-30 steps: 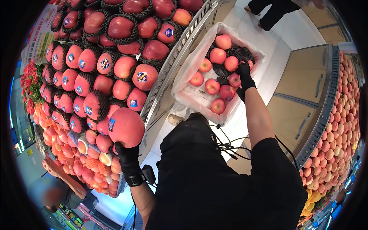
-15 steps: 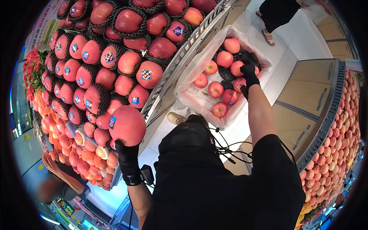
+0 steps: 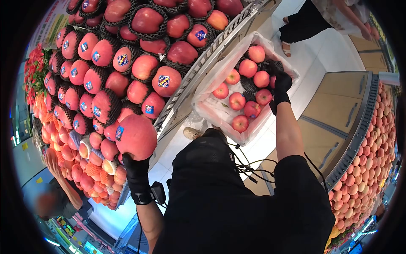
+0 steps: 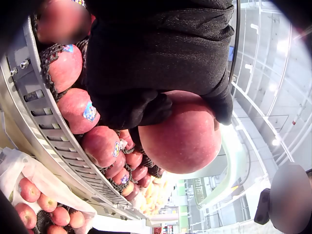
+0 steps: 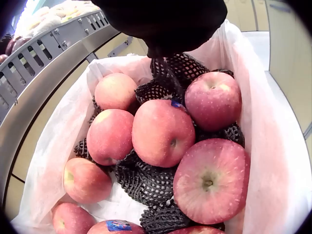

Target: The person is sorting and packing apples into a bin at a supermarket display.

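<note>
In the head view my left hand (image 3: 137, 175), in a black glove, holds a large red apple (image 3: 136, 137) with a blue sticker, beside the apple display. The left wrist view shows the gloved fingers (image 4: 153, 109) curled round that apple (image 4: 180, 136). My gloved right hand (image 3: 282, 84) reaches into the far right part of a box lined with white plastic (image 3: 207, 106). In the right wrist view its fingertips pinch a black foam net (image 5: 183, 68) above the apples. Several red apples (image 5: 163, 131) lie in the box among other black nets (image 5: 146, 180).
Netted apples (image 3: 165, 80) fill the sloped display on the left, behind a slotted metal rail (image 3: 203, 55). Black cables (image 3: 249, 167) hang beside my leg. Another display of fruit (image 3: 363, 169) stands at right over wooden cabinets (image 3: 334, 106). A person (image 3: 308, 21) stands beyond the box.
My right hand has pulled back slightly toward me and right within the box, and the black net now shows at its fingertips. The left hand still holds the large apple. The person beyond has shifted.
</note>
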{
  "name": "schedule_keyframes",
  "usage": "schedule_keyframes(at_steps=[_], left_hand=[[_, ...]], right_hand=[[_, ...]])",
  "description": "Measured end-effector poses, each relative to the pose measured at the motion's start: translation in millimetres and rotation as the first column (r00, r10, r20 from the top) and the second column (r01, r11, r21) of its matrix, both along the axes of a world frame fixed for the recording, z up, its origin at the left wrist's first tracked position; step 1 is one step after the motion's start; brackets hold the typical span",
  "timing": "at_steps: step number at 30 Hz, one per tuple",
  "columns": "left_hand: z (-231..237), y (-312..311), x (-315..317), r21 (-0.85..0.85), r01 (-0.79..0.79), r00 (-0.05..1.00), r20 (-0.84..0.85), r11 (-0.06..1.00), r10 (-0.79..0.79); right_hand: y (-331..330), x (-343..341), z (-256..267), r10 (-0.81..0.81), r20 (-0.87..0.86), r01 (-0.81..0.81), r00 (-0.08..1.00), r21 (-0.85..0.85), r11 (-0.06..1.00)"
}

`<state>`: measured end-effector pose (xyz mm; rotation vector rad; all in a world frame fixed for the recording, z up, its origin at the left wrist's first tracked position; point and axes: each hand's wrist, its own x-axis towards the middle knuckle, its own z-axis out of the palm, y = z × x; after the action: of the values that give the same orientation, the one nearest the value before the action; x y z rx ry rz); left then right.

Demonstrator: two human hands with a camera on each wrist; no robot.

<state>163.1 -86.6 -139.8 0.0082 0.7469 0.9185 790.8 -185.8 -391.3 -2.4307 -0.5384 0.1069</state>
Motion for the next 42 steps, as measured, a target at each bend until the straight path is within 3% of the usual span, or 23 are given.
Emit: schedule_keyframes(at_steps=[3,4,7,9,13,14,17,21,23,27,31,33,34,37,39,40,42], left_hand=[[20.7,0.4,16.9,-0.233,-0.139,0.936,0.286,0.963,0.204],[26.5,2.2,21.1,-0.287,-0.154,0.921,0.305,0.945,0.242],[34.6,6.6,25.6,-0.406,-0.178,0.885,0.333,0.897,0.326],[35.5,7.8,23.6,-0.429,-0.178,0.883,0.327,0.886,0.336],[31.9,5.2,17.2,-0.369,-0.179,0.919,0.267,0.912,0.288],[20.3,4.7,6.7,-0.324,-0.186,0.937,0.226,0.928,0.267],[4.5,-0.2,-9.1,-0.153,-0.134,0.991,-0.028,0.979,0.132],[28.1,-4.4,12.4,0.052,0.059,0.924,-0.382,0.997,-0.035],[3.7,-6.7,-12.4,0.086,0.009,0.915,-0.402,0.996,0.026],[2.7,-8.4,-21.2,0.058,-0.081,0.921,-0.377,0.995,0.096],[11.2,-9.4,-16.0,-0.047,-0.137,0.974,-0.188,0.989,0.125],[12.8,-11.3,-17.2,-0.109,-0.180,0.982,-0.071,0.978,0.173],[13.1,-12.5,-17.9,-0.045,-0.135,0.984,-0.125,0.990,0.128],[15.3,-14.3,-15.0,0.075,-0.025,0.959,-0.280,0.997,0.046],[20.1,-14.2,-8.8,0.082,-0.012,0.931,-0.363,0.997,0.041],[18.3,-13.5,-10.8,0.034,-0.057,0.959,-0.275,0.998,0.064],[10.9,-11.8,-18.5,-0.071,-0.134,0.987,-0.097,0.988,0.127]], right_hand=[[-3.4,-13.0,13.5,0.000,-0.036,0.005,0.999,0.141,0.990],[-4.4,-17.6,18.9,0.008,-0.025,-0.003,1.000,0.212,0.977],[-3.0,-25.7,36.3,-0.063,-0.169,0.077,0.984,0.078,0.994],[-9.8,-20.0,12.0,-0.004,-0.115,0.022,0.993,0.155,0.988],[-9.2,-17.9,5.7,0.278,-0.157,-0.196,0.948,0.404,0.893],[-7.8,-11.6,-11.5,0.294,-0.088,-0.229,0.952,0.436,0.870],[-2.6,-2.0,-30.9,0.285,-0.176,-0.172,0.942,0.477,0.862],[8.0,3.8,-39.0,0.218,-0.475,0.018,0.853,0.443,0.896],[13.1,10.1,-42.5,0.177,-0.606,0.095,0.776,0.390,0.916],[25.6,21.3,-53.5,0.132,-0.718,0.141,0.684,0.307,0.941],[28.3,27.1,-59.1,0.229,-0.685,0.081,0.692,0.389,0.918],[29.8,25.2,-49.1,0.384,-0.628,0.030,0.676,0.545,0.838],[31.9,23.3,-41.6,0.458,-0.590,0.006,0.666,0.617,0.787],[36.3,21.0,-37.5,0.350,-0.693,0.160,0.630,0.557,0.815],[37.6,19.5,-31.9,0.399,-0.584,0.073,0.707,0.622,0.780],[40.4,15.0,-21.2,0.422,-0.524,0.026,0.740,0.649,0.760],[50.9,2.0,11.9,0.448,-0.599,0.175,0.664,0.706,0.686]])
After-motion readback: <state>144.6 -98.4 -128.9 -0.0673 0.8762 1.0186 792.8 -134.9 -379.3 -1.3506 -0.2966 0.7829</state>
